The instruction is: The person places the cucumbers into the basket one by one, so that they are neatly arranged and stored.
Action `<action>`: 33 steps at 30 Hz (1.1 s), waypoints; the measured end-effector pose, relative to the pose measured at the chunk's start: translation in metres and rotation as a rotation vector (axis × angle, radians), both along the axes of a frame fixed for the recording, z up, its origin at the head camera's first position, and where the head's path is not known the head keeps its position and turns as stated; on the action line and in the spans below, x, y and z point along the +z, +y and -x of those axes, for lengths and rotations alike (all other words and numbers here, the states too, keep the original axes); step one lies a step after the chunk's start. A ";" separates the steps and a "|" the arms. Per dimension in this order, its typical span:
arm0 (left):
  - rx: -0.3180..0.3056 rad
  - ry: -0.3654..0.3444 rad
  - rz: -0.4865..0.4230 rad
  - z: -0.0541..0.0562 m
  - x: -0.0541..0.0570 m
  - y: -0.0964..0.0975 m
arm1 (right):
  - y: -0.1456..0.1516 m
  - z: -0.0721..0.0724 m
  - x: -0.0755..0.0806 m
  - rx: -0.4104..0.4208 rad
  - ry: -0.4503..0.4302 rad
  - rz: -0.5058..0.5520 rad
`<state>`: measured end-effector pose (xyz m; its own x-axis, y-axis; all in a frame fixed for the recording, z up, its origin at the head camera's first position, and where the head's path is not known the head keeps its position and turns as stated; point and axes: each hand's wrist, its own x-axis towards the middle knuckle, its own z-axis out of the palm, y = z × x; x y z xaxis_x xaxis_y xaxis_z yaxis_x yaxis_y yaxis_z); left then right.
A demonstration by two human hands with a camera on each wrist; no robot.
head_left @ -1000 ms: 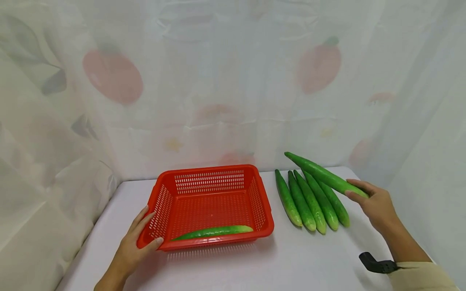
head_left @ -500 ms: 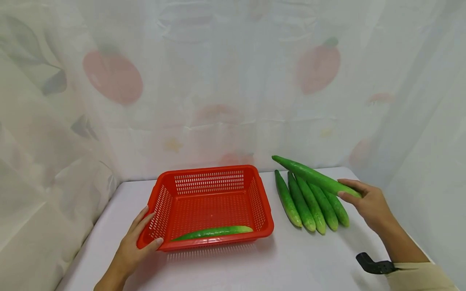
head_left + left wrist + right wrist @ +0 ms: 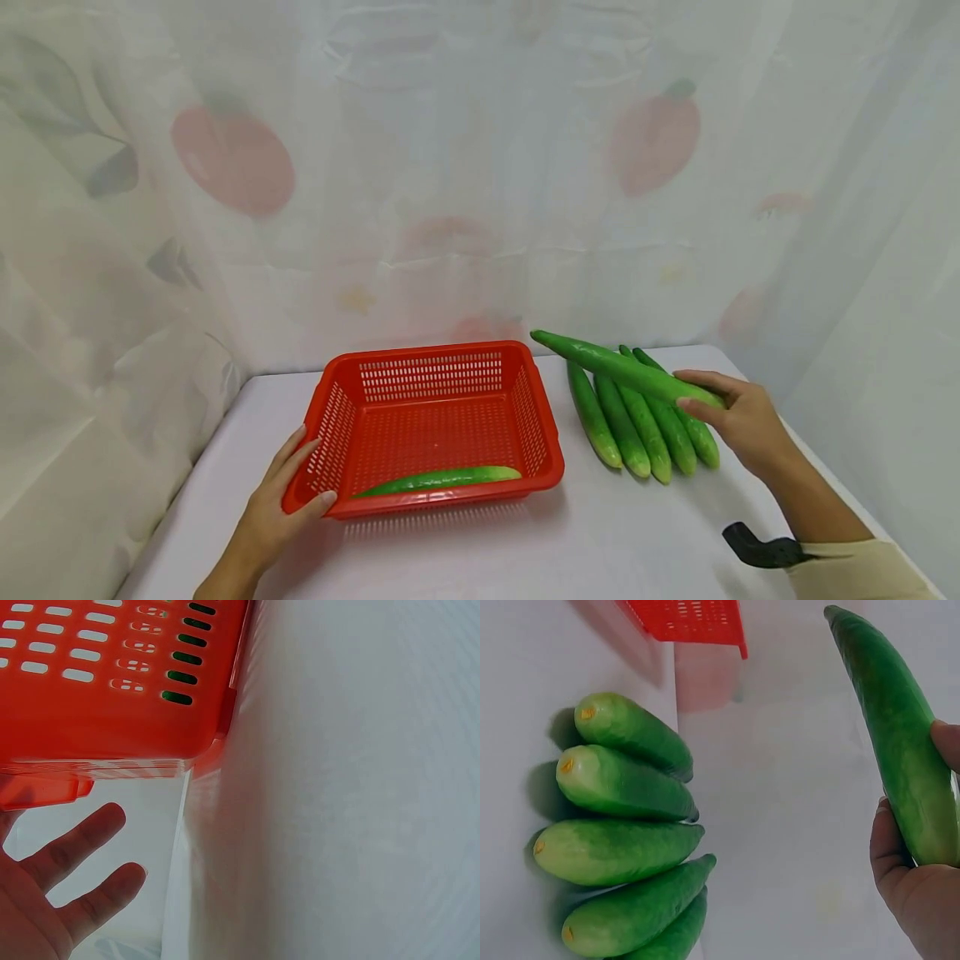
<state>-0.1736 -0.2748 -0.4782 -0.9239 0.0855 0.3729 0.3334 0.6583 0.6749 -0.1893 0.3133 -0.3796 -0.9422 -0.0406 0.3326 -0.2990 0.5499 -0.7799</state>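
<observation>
In the head view my right hand (image 3: pixel 750 421) holds a long green cucumber (image 3: pixel 630 371) by its pale end, thumb and fingers around it. That cucumber is lifted over several other cucumbers (image 3: pixel 611 421) lying side by side on the table. The right wrist view shows the held cucumber (image 3: pixel 900 735) apart from the row. My left hand (image 3: pixel 273 508) rests at the near left corner of a red plastic basket (image 3: pixel 435 497), thumb on the rim, fingers fairly straight and spread along its left side. A single cucumber (image 3: pixel 442 477) lies inside the basket along its front wall.
The white table (image 3: pixel 600 550) backs onto a pale curtain (image 3: pixel 480 167) printed with fruit, which also hangs at the left side. A plain white wall (image 3: pixel 900 375) stands at the right. A black strap mount (image 3: pixel 765 550) is on the right forearm.
My right hand has carried the cucumber leftward, so its dark tip has come close to the basket's far right corner. The left hand and the basket have not moved.
</observation>
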 end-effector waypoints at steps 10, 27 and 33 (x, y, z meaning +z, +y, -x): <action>0.000 -0.023 -0.013 0.000 0.002 -0.001 | -0.019 0.006 0.003 0.071 -0.027 0.014; 0.002 -0.030 -0.008 0.001 0.001 0.000 | -0.053 0.019 0.007 0.159 -0.114 0.050; 0.012 -0.035 0.003 0.000 0.000 -0.001 | -0.065 0.024 0.005 0.202 -0.142 0.084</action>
<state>-0.1739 -0.2758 -0.4782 -0.9375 0.0752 0.3398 0.3013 0.6640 0.6843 -0.2130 0.2483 -0.3745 -0.9554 -0.2100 0.2078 -0.2802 0.4215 -0.8624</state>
